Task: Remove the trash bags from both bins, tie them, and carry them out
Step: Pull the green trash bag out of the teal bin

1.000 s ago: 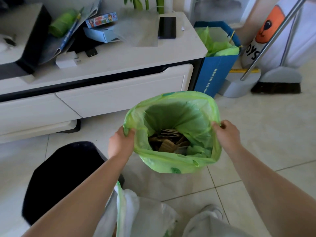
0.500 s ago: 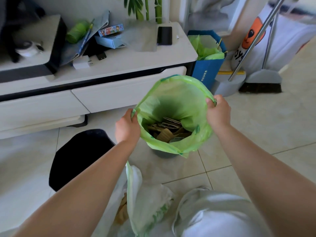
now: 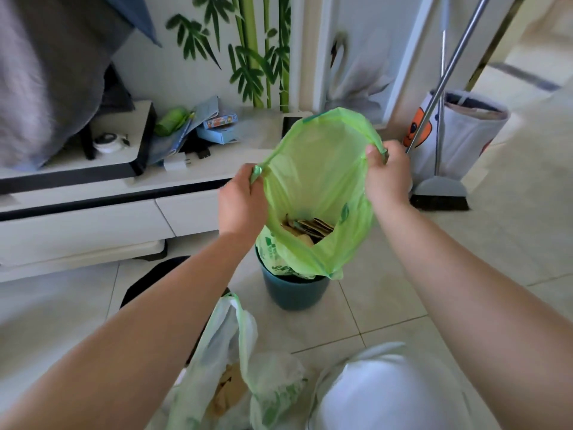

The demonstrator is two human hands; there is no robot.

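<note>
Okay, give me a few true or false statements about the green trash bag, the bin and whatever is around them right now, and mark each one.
1. Both hands grip the rim of the green trash bag, the left hand and the right hand. True.
2. The bag is tied shut. False: its mouth is held wide open, with cardboard scraps visible inside.
3. The bag's bottom sits at the teal bin. True.
4. The broom lies flat on the floor. False: it stands upright, handle leaning.
5. Another bag sits on the floor nearer the person. True.
</note>
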